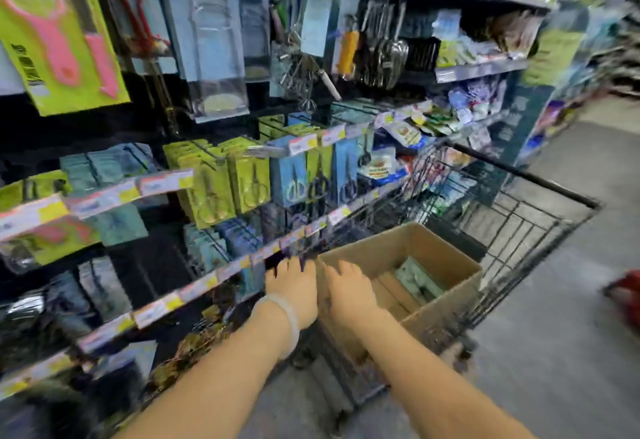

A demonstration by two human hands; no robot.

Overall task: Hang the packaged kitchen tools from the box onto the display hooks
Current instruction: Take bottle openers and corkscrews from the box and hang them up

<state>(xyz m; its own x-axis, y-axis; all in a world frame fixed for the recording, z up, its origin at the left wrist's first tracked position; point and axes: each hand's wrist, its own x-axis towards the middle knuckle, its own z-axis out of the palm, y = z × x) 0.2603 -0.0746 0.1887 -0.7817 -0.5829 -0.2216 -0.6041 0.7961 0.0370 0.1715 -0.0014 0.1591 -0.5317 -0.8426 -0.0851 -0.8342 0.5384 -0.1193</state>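
Observation:
An open cardboard box (446, 258) sits in a black wire cart (540, 210). Pale green packaged tools (419, 281) lie inside it. My left hand (292, 288), a pale bangle on its wrist, reaches forward with fingers stretched to the cart's near rim, just left of the box. Beside it, my right hand (349, 291) lies with straight fingers on the box's near-left edge. Neither hand holds a package. Display hooks (207, 156) on the left carry green and blue scissor packs (249, 182). The picture is blurred by motion.
Shelving full of hanging kitchen tools fills the left and centre, with price strips (162, 182) along each rail. A green peeler pack (59, 33) hangs close at top left. Grey floor (554, 352) lies to the right, with a red object (627, 296) at the right edge.

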